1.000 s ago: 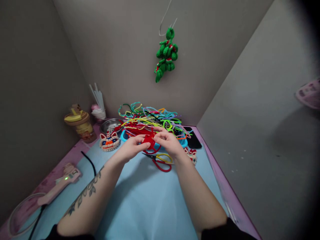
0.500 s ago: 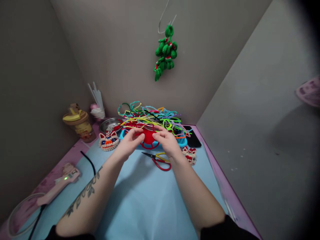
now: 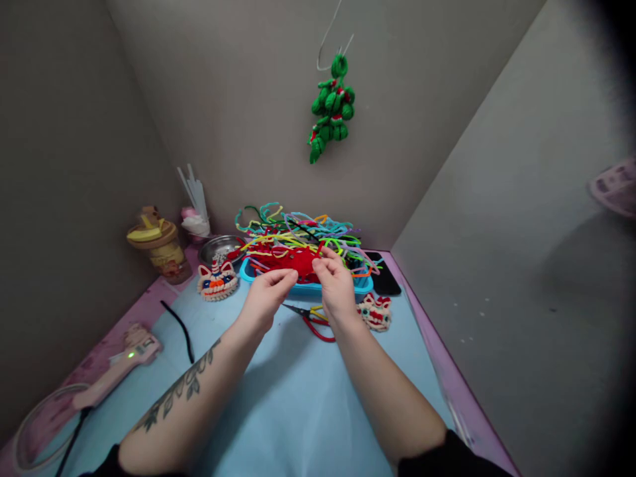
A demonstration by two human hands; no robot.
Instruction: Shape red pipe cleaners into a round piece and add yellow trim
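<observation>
A grey wall [image 3: 248,119] closes the far side of the scene, and in front of it there is a pink bench [image 3: 450,361], of which a light blue sheet [image 3: 298,397] covers the greater part. At the far middle of the bench a blue tray [image 3: 308,290] carries a loose heap of fuzzy stems [image 3: 273,238] in many colours. At the left, a pink glue gun [image 3: 119,371] with a small green light lies on its side. The two hands are before the tray: the left hand [image 3: 268,295] has its thumb and fingers closed on the left part of a red piece [image 3: 298,264], and the right hand [image 3: 338,285] pinches its right part. This red piece is between them, just in front of the heap, and its outline is difficult to separate from the red stems behind. At the far left stands a cup [image 3: 169,255] with yellow on its lid, and near it a metal bowl [image 3: 218,248]. A green ornament [image 3: 330,103] hangs on a wire before the wall. Scissors [image 3: 318,321] with red and yellow handles lie below the hands, partly hidden by the right one. One cream animal face [image 3: 217,281] rests left of the tray, a smaller one [image 3: 377,313] right of the scissors. The thinnest thing, a black stem [image 3: 181,331], lies alone at the left.
</observation>
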